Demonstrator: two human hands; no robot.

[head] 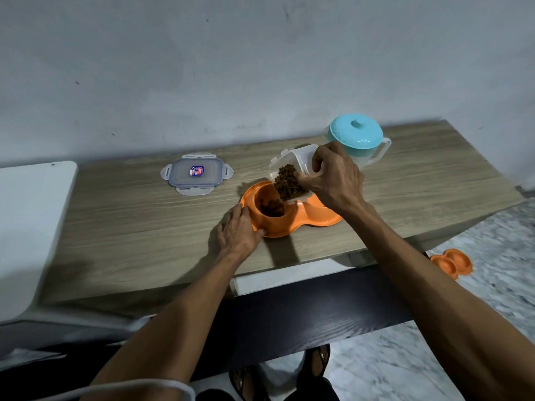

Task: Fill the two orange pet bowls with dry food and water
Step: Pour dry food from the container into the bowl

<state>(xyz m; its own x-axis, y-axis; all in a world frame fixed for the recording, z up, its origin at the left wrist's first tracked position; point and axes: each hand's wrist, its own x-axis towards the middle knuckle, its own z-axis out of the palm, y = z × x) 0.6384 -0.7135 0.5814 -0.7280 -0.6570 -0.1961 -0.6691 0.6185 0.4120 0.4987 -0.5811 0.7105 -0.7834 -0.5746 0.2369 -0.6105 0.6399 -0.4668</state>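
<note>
An orange double pet bowl [278, 227] sits on the wooden table [144, 227]. My right hand [335, 180] grips a clear plastic food container [292, 166], tilted down over the left bowl. Brown dry food [286, 183] slides out of it, and some kibble [272, 208] lies in that bowl. My left hand [237, 233] rests against the left rim of the orange bowl and steadies it. The right bowl is mostly hidden behind my right hand and the container. A clear water jug with a turquoise lid [357, 134] stands behind my right hand.
The container's clip lid [197, 172] lies flat on the table to the left of the bowl. A white appliance [29, 227] stands at the left edge. A second orange double bowl [451, 263] lies on the marble floor to the right.
</note>
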